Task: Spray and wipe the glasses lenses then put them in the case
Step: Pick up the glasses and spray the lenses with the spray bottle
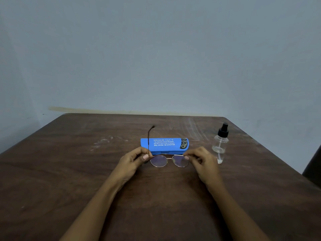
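Two hands hold the glasses (169, 160) between them just above the brown counter (69, 171), the frame's long axis running left to right and both lenses facing the person. The left hand (134, 161) pinches the frame's left corner at the hinge, where one temple arm (148, 138) stands unfolded, pointing up and away across the case. The right hand (202, 161) pinches the frame's right corner; the arm on that side is hidden. Just behind the glasses lies the blue case (164, 144), closed, its length also left to right. A clear spray bottle (220, 143) with a black top stands upright near the right hand.
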`<state>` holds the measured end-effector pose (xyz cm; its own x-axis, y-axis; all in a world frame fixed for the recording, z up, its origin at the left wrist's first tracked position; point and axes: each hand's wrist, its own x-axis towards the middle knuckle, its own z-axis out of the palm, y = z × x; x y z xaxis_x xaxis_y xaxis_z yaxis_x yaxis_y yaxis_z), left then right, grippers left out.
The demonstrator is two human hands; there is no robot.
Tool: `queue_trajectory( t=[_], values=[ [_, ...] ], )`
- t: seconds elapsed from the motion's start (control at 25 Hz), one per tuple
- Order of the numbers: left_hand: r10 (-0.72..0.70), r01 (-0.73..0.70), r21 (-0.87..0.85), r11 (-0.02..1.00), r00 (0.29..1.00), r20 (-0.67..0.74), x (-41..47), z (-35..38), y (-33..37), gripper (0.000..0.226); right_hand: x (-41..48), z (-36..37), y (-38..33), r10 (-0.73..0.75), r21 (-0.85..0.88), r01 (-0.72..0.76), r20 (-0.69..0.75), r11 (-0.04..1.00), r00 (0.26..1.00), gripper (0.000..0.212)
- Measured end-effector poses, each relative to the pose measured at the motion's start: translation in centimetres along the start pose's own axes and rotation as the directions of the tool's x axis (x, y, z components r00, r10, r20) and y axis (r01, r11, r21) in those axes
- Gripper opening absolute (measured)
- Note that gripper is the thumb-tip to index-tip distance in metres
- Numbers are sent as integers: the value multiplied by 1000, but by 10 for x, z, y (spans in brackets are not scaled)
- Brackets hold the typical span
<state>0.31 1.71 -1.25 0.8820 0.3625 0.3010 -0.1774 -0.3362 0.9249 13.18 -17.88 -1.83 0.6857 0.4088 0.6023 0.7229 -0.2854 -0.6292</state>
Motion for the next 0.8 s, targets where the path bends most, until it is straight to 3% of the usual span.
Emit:
queue_trajectory(
  t=[0.36,0.48,0.8],
  values=[
    [30,-29,55,998,999,-16,-1,1,0,21,-5,0,-7,-162,-252,159,9,955,987,19],
    [32,-30,77,997,999,-22,-1,1,0,21,-6,-2,-11,-173,-366,172,28,915,984,9],
    [77,-66,121,990,993,-88,0,3,-2,22,-7,0,-14,-159,-410,139,-15,902,987,11]
  ],
)
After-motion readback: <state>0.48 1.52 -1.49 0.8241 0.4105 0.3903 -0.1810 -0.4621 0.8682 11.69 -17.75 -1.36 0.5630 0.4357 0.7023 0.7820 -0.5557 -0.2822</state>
